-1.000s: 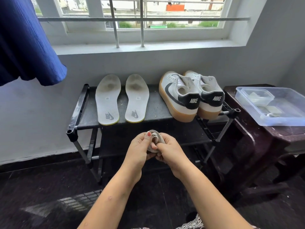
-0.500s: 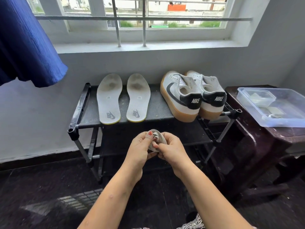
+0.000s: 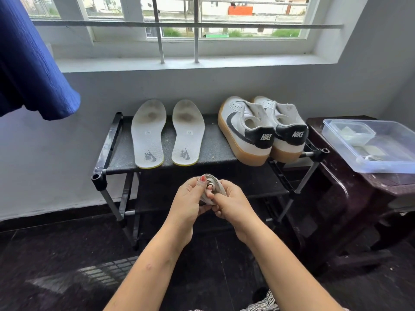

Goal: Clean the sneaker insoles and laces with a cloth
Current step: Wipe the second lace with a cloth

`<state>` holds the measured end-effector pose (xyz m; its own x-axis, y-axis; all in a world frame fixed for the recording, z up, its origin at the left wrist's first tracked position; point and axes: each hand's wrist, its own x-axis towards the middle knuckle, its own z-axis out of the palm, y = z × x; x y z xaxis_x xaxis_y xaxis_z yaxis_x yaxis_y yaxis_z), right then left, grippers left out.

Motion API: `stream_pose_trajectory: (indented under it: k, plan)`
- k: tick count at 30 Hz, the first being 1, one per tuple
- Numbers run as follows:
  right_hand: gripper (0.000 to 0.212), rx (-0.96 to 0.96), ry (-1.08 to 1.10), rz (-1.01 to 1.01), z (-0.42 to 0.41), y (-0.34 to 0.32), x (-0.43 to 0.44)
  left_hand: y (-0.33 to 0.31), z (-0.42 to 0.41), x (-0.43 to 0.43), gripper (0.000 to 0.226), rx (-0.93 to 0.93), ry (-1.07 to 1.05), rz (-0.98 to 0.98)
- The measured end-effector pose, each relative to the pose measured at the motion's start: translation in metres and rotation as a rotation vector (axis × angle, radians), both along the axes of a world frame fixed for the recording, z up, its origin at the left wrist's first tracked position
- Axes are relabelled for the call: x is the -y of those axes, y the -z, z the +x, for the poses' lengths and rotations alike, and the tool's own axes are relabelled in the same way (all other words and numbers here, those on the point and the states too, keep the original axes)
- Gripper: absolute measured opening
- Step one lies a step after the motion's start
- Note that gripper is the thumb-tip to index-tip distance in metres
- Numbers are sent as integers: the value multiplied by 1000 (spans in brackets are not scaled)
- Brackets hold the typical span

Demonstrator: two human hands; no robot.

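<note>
Two grey insoles, one on the left [image 3: 148,133] and one on the right [image 3: 188,132], lie side by side on the black shoe rack [image 3: 217,151], heels toward me. A pair of white sneakers [image 3: 260,129] with gum soles stands at the rack's right end. In front of the rack, my left hand [image 3: 188,200] and my right hand [image 3: 233,204] together hold a coiled bundle of pale laces [image 3: 213,186], thumbs pressed on it. No cloth shows in either hand.
A dark wooden table [image 3: 350,191] stands right of the rack, bearing a clear plastic container [image 3: 390,153] with pale items inside. Blue fabric [image 3: 29,63] hangs at the upper left. A barred window [image 3: 179,25] and white wall lie behind; the floor is dark.
The hands stay together on the lace bundle with only small finger shifts. The view has nudged slightly.
</note>
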<state>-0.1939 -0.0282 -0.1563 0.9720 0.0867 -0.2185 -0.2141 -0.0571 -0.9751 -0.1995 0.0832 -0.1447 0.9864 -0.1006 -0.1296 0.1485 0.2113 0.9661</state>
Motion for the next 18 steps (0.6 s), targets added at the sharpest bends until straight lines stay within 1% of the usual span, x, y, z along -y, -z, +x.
stream_pose_trajectory:
  k: [6,12,18]
  plan:
    - [22,-13,-27,27,0,-2,-1,-1,0,-2,34,2,1,-20]
    - [16,-20,-26,118,-1,-5,1,-4,-1,-4,49,-2,-8,-45]
    - [21,-32,-7,229,-2,-11,4,-2,1,-6,38,-11,-3,-58]
